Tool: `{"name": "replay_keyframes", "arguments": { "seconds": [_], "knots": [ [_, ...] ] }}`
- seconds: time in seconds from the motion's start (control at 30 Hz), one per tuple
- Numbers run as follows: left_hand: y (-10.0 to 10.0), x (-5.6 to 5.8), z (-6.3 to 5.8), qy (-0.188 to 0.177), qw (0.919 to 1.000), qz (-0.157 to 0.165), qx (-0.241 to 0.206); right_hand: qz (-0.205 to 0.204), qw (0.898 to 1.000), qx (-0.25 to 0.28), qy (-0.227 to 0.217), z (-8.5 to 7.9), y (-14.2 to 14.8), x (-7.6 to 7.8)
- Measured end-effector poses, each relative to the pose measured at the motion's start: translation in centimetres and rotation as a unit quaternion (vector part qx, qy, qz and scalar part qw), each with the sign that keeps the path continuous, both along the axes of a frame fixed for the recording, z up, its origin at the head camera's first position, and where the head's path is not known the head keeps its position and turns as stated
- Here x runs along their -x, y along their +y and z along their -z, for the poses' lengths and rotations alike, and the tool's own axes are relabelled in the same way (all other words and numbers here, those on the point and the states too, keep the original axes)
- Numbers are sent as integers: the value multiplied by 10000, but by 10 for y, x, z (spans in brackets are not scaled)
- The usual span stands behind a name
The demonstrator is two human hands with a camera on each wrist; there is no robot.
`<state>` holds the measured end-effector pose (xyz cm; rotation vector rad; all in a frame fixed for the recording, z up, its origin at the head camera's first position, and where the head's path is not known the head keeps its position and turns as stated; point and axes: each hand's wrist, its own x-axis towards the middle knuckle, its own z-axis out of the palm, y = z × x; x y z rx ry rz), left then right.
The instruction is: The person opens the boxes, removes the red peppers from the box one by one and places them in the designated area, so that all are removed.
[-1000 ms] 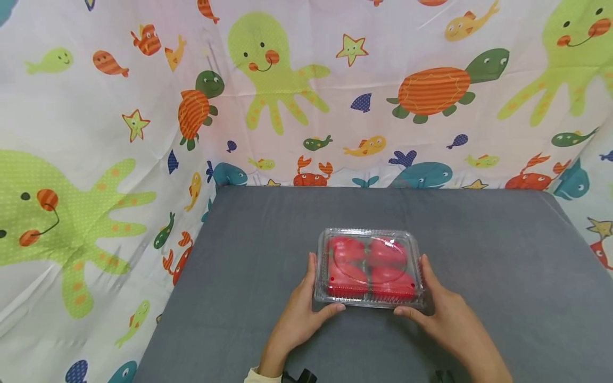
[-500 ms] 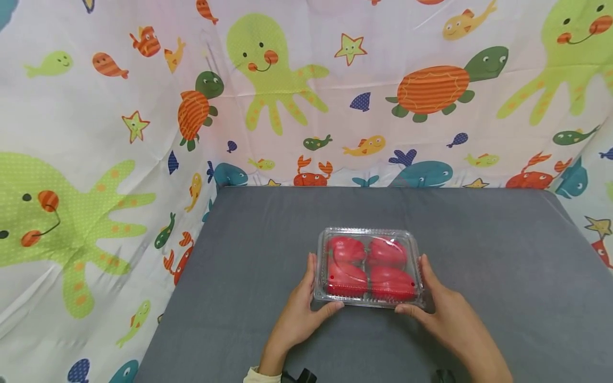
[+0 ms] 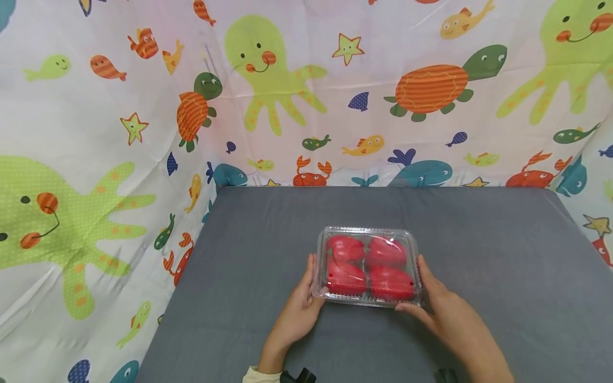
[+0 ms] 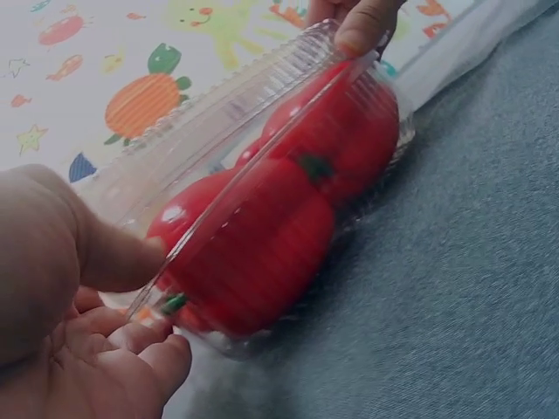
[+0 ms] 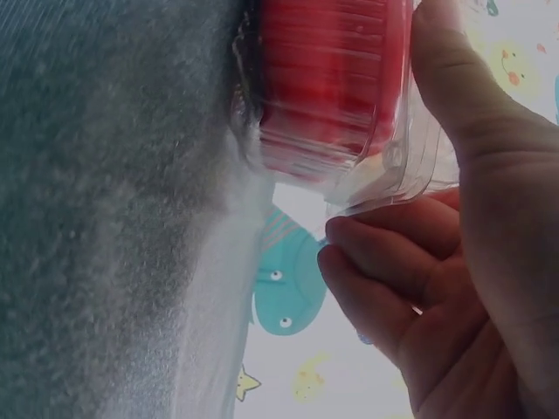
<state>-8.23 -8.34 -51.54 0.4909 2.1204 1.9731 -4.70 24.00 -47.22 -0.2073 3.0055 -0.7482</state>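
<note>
A clear plastic clamshell box stands at the middle of the grey table, its lid on. Inside are several red bell peppers with green stems, also seen close up as a red pepper in the left wrist view. My left hand pinches the box's rim at the near left corner, thumb above and fingers beneath. On the other side my right hand grips the right rim, thumb along the near edge. In the right wrist view, curled fingers of that hand sit under the rim.
A grey cloth covers the table, with bare cloth around the box. Behind and at the sides hangs a white curtain printed with sea animals. Dark wrist straps show at the lower edge.
My left thumb has slid left along the near edge to the box's corner. The box has shifted very slightly left and away. My right hand has barely moved.
</note>
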Motion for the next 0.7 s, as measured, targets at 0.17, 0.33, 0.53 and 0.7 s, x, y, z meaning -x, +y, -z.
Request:
{"name": "replay_keyframes", "arguments": {
  "seconds": [0.17,0.33,0.53,0.7],
  "knots": [
    [3,1,0,70,9998,-151,139,-145,9994,23,311,0,1,0],
    [4,0,-1,-24,9997,-191,-159,-294,9979,-61,570,2,0,-1],
    [5,0,-2,-42,9991,-158,-382,-375,9969,-279,626,2,-1,-4],
    [6,1,-3,-27,9991,-113,-397,-521,9897,-368,1284,6,-1,-5]
  ]
}}
